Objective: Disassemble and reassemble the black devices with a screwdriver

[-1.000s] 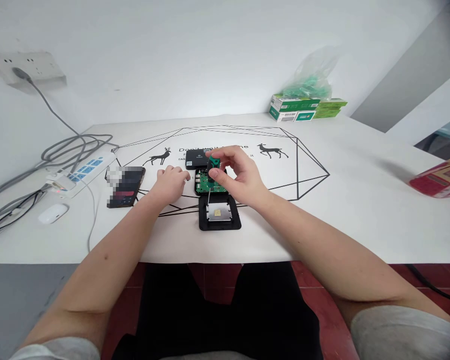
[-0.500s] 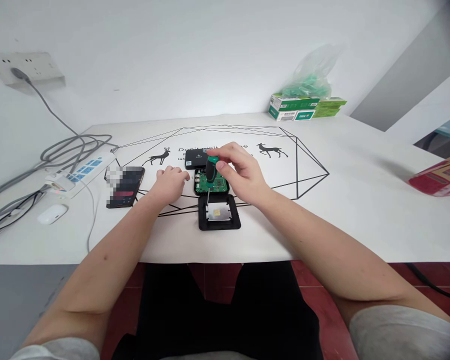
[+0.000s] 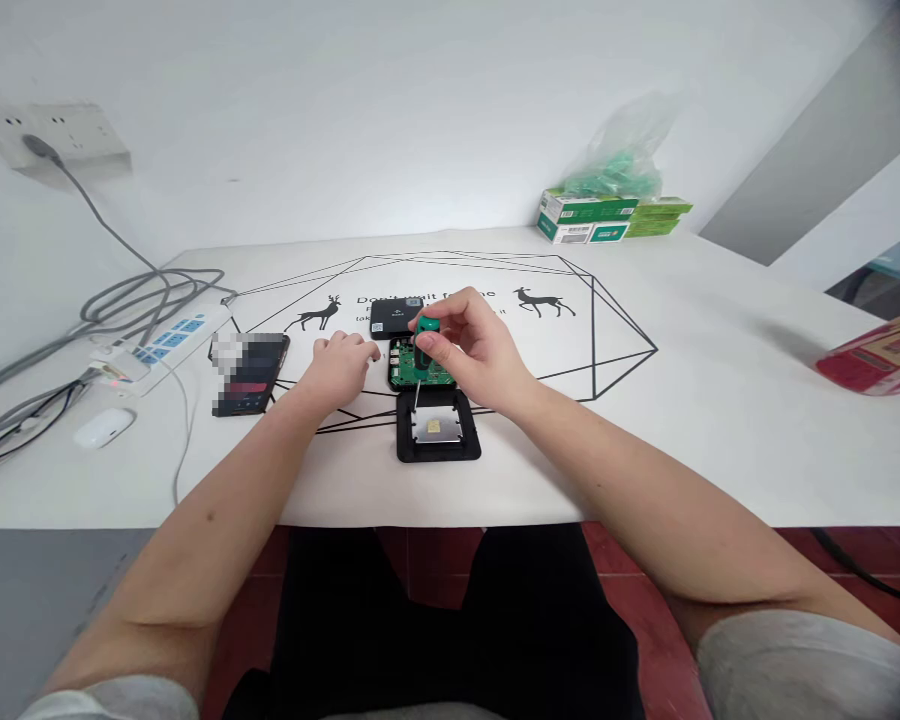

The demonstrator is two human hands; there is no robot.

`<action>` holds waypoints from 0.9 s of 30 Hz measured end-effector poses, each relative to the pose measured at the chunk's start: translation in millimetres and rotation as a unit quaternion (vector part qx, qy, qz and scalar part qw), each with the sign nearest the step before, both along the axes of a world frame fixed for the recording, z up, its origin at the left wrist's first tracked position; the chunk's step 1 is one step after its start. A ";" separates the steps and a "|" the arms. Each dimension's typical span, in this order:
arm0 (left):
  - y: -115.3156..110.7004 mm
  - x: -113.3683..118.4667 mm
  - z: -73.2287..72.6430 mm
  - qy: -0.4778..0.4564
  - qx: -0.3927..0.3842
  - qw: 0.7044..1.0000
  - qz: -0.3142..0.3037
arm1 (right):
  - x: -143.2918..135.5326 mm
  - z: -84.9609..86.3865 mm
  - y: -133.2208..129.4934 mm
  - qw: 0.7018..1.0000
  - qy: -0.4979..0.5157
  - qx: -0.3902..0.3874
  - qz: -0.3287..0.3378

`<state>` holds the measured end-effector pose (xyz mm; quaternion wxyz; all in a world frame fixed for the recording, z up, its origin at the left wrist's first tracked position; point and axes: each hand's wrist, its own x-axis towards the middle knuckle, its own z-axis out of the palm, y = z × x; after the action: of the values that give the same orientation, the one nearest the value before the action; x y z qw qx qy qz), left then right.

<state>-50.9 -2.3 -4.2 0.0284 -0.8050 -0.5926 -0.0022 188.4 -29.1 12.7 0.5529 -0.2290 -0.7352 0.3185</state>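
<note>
My right hand (image 3: 484, 350) is closed on the green and black handle of a screwdriver (image 3: 424, 345). Its shaft points down to the near edge of a green circuit board (image 3: 405, 373) in a black case. Just nearer to me lies a black cover (image 3: 466, 447) with a silver metal plate (image 3: 441, 424) and a small yellowish pad. Beyond the board sits a flat black box (image 3: 390, 316) with small labels. My left hand (image 3: 342, 368) rests on the table left of the board, fingers apart and slightly curled, holding nothing; its fingertips are near the case.
A phone (image 3: 251, 375), a white earbud case (image 3: 105, 428) and a power strip (image 3: 184, 335) with tangled grey cables lie on the left. Green and white boxes (image 3: 589, 207) under a plastic bag stand at the back right. A red package (image 3: 881, 355) is at the right edge.
The fingers of my right hand have shifted round the screwdriver handle, with the index finger off its top. My left hand has stayed where it was.
</note>
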 end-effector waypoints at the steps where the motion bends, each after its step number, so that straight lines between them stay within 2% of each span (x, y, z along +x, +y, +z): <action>1: -0.4 0.6 0.7 0.003 -0.002 1.000 0.002 | -0.7 -0.6 0.0 1.000 0.004 -0.004 -0.010; 5: -2.2 3.3 5.0 0.008 -0.006 1.000 0.019 | -3.4 0.1 -0.8 0.997 0.011 -0.012 -0.071; 10: 2.0 1.2 6.9 -0.004 0.011 0.997 0.081 | -7.0 2.3 -3.0 0.991 0.029 -0.042 -0.122; 17: 8.8 -8.7 4.3 -0.056 0.046 0.988 0.134 | -4.1 4.1 -2.3 0.989 -0.011 -0.082 -0.122; 21: 7.9 -10.6 10.1 -0.072 0.043 0.981 0.174 | 5.2 5.2 9.2 0.984 0.007 -0.067 -0.166; 24: 7.1 -11.1 14.3 -0.092 0.050 0.976 0.192 | 11.6 5.4 17.4 0.983 0.033 -0.063 -0.169; 27: 7.2 -10.9 14.8 -0.093 0.049 0.977 0.187 | 11.5 1.6 19.0 0.984 -0.006 -0.055 -0.168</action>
<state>-61.8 4.9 10.5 0.0126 -0.6737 -0.7320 -0.1008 199.8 -10.1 14.3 0.5807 -0.3815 -0.6707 0.2597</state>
